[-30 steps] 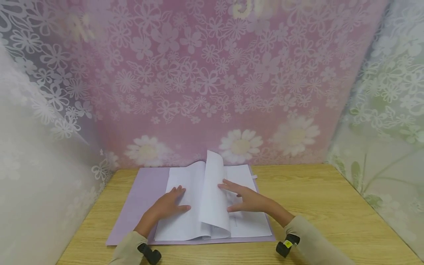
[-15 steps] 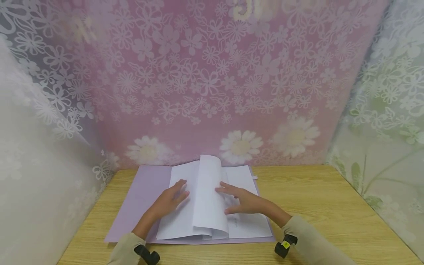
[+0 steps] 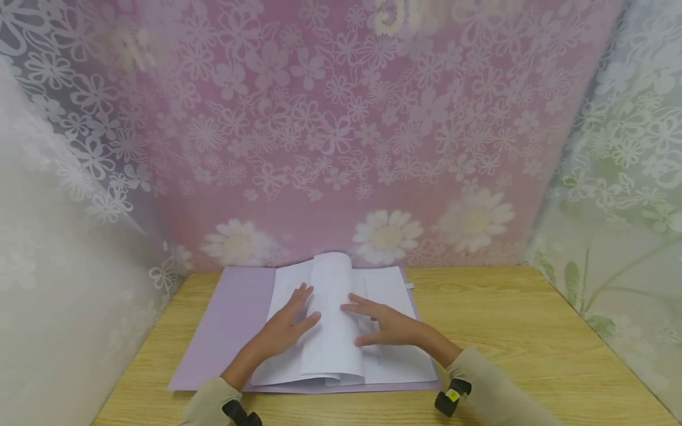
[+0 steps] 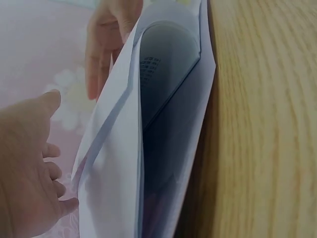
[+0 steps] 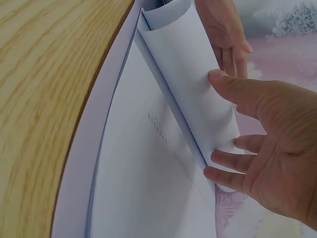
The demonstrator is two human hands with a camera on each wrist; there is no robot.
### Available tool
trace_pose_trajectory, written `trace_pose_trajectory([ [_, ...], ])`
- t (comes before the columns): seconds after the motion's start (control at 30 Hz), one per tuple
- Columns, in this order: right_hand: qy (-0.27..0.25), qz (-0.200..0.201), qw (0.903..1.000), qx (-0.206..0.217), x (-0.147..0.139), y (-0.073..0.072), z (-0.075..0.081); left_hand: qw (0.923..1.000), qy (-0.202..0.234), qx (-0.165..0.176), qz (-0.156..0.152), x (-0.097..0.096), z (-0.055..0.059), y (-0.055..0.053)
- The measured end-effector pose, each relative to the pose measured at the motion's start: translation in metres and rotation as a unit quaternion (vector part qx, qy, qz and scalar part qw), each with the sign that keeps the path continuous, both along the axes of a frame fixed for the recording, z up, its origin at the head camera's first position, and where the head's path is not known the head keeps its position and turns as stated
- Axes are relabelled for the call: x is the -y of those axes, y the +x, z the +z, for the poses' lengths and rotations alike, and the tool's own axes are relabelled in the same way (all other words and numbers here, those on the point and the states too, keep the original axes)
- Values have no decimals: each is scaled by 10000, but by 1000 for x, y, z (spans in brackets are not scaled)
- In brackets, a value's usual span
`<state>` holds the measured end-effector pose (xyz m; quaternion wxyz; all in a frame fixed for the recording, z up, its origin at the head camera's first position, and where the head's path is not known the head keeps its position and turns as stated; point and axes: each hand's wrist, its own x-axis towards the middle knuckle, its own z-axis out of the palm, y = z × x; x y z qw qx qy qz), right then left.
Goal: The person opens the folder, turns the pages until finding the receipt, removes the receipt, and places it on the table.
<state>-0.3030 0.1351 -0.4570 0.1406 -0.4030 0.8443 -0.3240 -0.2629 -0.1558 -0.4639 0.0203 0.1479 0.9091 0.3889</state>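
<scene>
— Right hand [image 5: 282, 139]: gripping anything?
— Nothing; spread wide, touching the loosely curled white paper page [image 3: 331, 334].
— And the left hand [image 3: 280, 331]?
— Likewise spread, holding nothing, near the page's other side; touching or not, impossible to tell.
— Location of the page?
— Atop the flat white paper stack [image 3: 405, 361], inside the unfolded lilac folder [image 3: 229, 313], on the yellow wood-grained table [image 3: 506, 319].

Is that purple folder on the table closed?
No, the purple folder lies open on the wooden table, with its white pages showing.
</scene>
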Motion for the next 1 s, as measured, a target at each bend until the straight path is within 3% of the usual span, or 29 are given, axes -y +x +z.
trace_pose_trajectory([
  [0.3, -115, -42, 9998, 128, 10, 5, 2, 9994, -315, -32, -126, -1, -4, 3],
  [1.0, -618, -39, 9966, 540, 26, 15, -4, 9983, -570, -102, 41, 10, -13, -2],
])
